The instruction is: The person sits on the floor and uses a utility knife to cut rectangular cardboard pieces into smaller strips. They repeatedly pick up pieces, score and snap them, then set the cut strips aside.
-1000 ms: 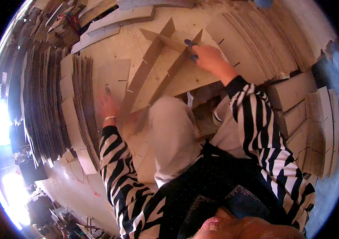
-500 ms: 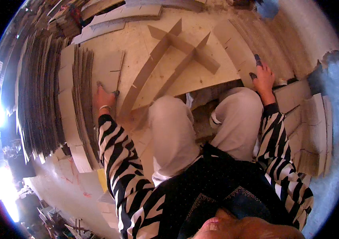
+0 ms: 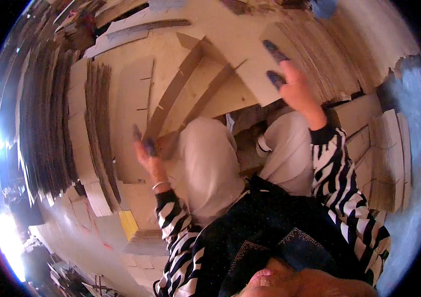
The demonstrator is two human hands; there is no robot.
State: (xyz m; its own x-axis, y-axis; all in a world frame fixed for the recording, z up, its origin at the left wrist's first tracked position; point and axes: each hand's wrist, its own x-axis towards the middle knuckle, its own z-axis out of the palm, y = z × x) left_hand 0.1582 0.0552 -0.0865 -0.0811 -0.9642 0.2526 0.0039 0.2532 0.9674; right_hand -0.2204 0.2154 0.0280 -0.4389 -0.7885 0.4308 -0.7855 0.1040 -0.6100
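A divider frame of slotted cardboard strips stands on edge on a pale wooden board, its long strips running toward my left knee. My left hand is beside the frame's near end, blurred, with thumb and forefinger apart and nothing visible between them. Under and beyond that hand lies a flat slotted cardboard sheet. My right hand is over a cardboard sheet at the frame's right, thumb and forefinger stretched apart. Dark covers sit on those fingertips. Whether the right hand touches the sheet, I cannot tell.
Tall stacks of cardboard pieces stand at the left, with a smaller stack beside them. More cardboard is layered at the far right, and slotted pieces stand by my right arm. Loose strips lie at the back.
My left hand has come nearer and a little right. The right hand has moved left, and a cardboard sheet edge now reaches farther left, hiding part of the frame's right end.
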